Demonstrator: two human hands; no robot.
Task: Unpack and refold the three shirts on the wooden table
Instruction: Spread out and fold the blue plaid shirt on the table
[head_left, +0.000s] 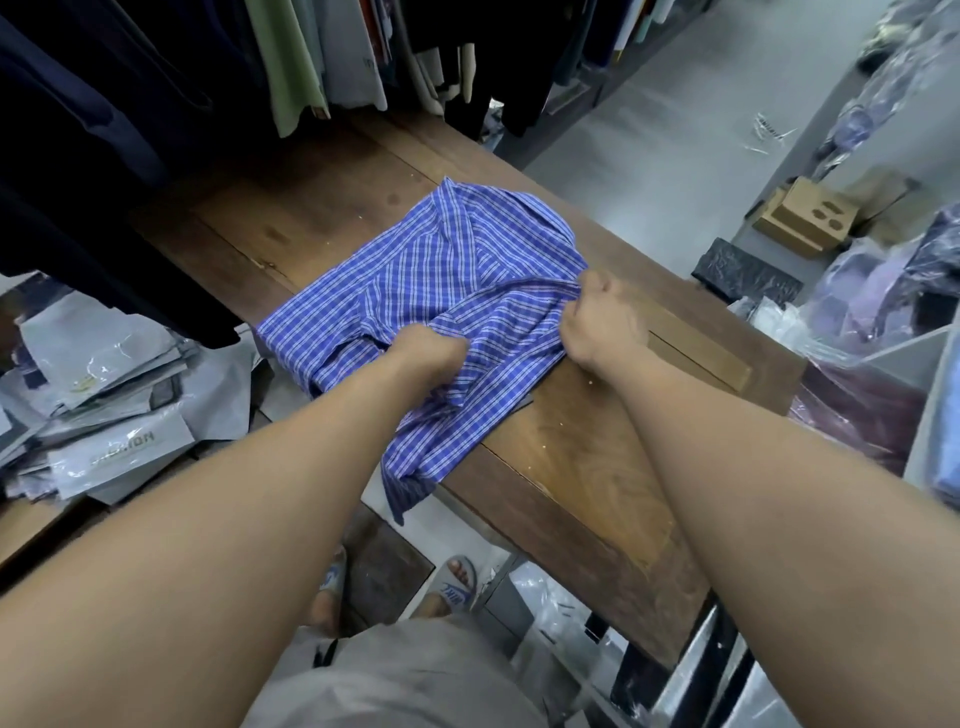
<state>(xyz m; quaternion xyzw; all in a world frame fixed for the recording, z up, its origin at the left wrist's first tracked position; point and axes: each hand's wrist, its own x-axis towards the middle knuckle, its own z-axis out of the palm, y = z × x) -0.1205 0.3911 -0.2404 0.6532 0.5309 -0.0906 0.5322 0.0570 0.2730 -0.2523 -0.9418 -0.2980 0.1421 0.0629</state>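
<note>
**Desk:** Where is the garment?

**Photographer:** A blue checked shirt (447, 270) lies crumpled on the dark wooden worktop (571, 467), at the long edge nearest the person. Its collar end points away across the boards. Its lower part spills over the near edge and hangs toward the floor.

**Desk:** And the hands?

**Photographer:** Both are on the cloth, bare arms stretched forward. The left hand (431, 353) is sunk into a bunch of fabric at the near side of the shirt, its fingers curled round it and mostly hidden in the folds. The right hand (602, 327) is balled at the shirt's right side, with the fingers closed on a gathered ridge of cloth and the thumb on top. The fabric between the two hands is drawn into creases.

**Desk:** What surrounds them?

**Photographer:** Dark and pale hanging garments (130, 104) line the far side of the worktop. A heap of grey packaging bags (104, 395) lies on the floor to the left. To the right are a cardboard box (805, 218), a black wrapped parcel (748, 275) and clear-wrapped clothing (883, 291), all well apart from the shirt. Below, the person's feet in grey sandals (457, 582) stand on the floor beside the worktop's near edge.
</note>
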